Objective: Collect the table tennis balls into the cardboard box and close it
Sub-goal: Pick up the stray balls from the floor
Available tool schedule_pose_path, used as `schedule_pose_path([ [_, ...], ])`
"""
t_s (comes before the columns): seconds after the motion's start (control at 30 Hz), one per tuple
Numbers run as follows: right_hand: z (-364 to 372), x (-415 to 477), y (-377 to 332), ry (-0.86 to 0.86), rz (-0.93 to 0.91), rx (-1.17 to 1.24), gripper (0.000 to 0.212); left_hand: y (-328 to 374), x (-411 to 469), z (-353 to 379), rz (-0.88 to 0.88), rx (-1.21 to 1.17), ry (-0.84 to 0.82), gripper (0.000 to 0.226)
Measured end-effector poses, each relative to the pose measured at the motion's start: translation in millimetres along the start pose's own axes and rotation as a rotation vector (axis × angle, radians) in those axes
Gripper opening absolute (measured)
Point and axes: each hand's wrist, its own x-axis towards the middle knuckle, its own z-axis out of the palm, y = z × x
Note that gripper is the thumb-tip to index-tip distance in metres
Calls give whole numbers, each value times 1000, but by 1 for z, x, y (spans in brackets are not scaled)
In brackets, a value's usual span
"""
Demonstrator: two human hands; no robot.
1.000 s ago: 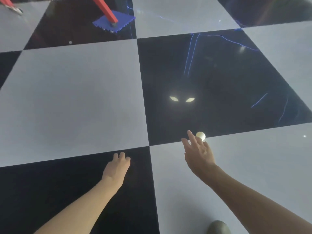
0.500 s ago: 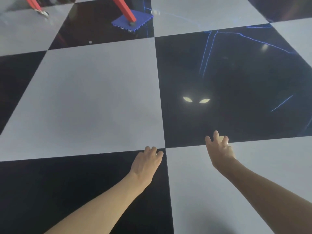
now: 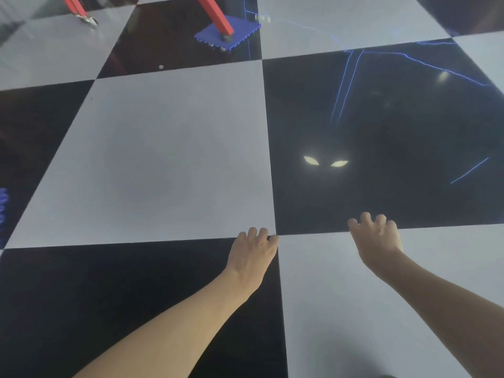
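Note:
My right hand [image 3: 377, 238] reaches down to the checkered floor at the border of a black tile and a white tile. Its fingers curl over the spot where the white table tennis ball lay, and the ball is hidden beneath them. My left hand [image 3: 252, 252] hovers beside it at the corner where the tiles meet, fingers loosely curled and holding nothing. A small white ball [image 3: 161, 67] lies far off on a black tile. No cardboard box is in view.
A slanted red leg stands on a blue pad [image 3: 226, 34] at the far middle. Another red leg [image 3: 79, 12] stands at the far left. A blue object [image 3: 2, 211] shows at the left edge. The glossy black tile [image 3: 381, 132] reflects two lights.
My right hand moved forward onto the ball and closed its fingers over it, so the ball went out of sight. My left hand moved forward and to the right.

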Motion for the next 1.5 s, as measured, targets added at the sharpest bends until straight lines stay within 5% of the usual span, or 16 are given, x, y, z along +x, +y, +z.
schedule_pose_path([
  [0.43,-200,-65,1,343,-217,52,33,-66,-54,-184,-242,93,48,55],
  [0.6,-314,-133,55,472,-293,94,54,-81,-120,-304,-261,98,34,31],
  [1.03,-657,-327,165,406,-599,7,40,-160,-337,-641,-407,-42,96,29],
  [1.27,-782,-391,131,689,-850,2,35,-209,-452,-716,-658,83,178,33],
  [1.5,-871,-484,13,886,-1040,-2,39,-283,-618,-713,-904,79,157,33],
])
